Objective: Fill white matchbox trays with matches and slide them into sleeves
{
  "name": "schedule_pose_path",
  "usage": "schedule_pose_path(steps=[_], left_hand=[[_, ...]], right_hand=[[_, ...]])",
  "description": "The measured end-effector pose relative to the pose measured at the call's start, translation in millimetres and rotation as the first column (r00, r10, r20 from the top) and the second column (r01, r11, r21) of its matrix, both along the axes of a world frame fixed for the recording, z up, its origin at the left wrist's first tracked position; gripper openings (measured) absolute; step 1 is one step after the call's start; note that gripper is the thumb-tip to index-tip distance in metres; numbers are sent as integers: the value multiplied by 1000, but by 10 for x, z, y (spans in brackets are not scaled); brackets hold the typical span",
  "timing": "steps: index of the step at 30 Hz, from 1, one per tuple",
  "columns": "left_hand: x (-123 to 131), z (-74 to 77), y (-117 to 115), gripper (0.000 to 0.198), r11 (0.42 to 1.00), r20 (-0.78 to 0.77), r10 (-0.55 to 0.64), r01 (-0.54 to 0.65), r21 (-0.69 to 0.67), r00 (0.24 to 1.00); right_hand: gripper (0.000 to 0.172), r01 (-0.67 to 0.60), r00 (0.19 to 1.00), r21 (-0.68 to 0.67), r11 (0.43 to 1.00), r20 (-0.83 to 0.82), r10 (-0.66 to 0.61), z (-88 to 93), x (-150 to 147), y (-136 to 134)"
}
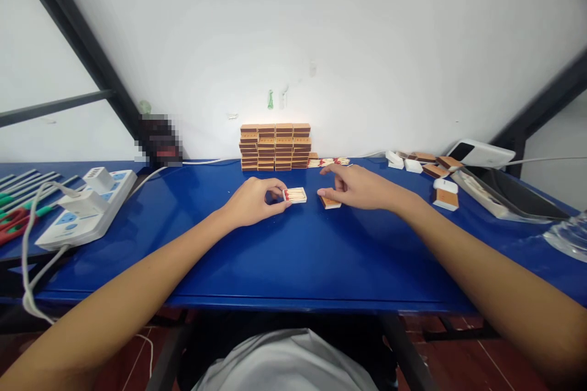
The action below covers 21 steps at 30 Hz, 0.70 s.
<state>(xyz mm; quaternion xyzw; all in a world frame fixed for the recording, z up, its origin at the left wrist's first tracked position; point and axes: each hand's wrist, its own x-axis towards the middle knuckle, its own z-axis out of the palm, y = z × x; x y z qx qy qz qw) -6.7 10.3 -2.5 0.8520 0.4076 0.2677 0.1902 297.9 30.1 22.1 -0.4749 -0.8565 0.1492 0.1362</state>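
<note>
My left hand (pixel 254 200) pinches one end of a white matchbox tray (pixel 298 196) between thumb and fingers. Several red-tipped matches lie in the tray, heads toward that hand. To its right, my right hand (pixel 351 186) hovers with index finger and thumb apart. Under its thumb is an orange matchbox cover (pixel 331 203) on the blue table; whether the thumb touches it I cannot tell. Beyond the right hand lies a pile of loose red-tipped matches (pixel 314 164), partly hidden by the fingers. Closed matchboxes (pixel 275 148) stand stacked against the wall behind the tray.
At the right are white trays (pixel 413 165), matchbox covers (pixel 449 163), a white case (pixel 446 186) and a white device (pixel 481 153). A power strip (pixel 114 192) with plugs and cables lies left, beside red-handled scissors (pixel 16 224). The blue table (pixel 275 263) ends near my lap.
</note>
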Motion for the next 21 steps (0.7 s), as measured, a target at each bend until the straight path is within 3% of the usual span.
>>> schedule_pose_path(steps=[3,6,11,16,21], left_hand=[[1,9,-17,24,1000,-12,-16,16,1,1000],[6,20,-31,23,1000,-14,-20,20,2,1000],[20,31,-40,22,1000,-31,-15,15,-3,999],[28,28,-48,24,999,-13,-31,31,9,999],[29,16,-47,24,999,15,-40,40,22,999]], right_hand=[[50,-15,999,-5,1000,33,16,4,46,43],[46,-108,994,5,994,15,108,24,141,84],[63,-260,965,-95,961,4,261,84,282,82],[44,-211,977,-95,973,22,214,109,196,40],[42,-186,978,-59,981,-103,180,104,30,-40]])
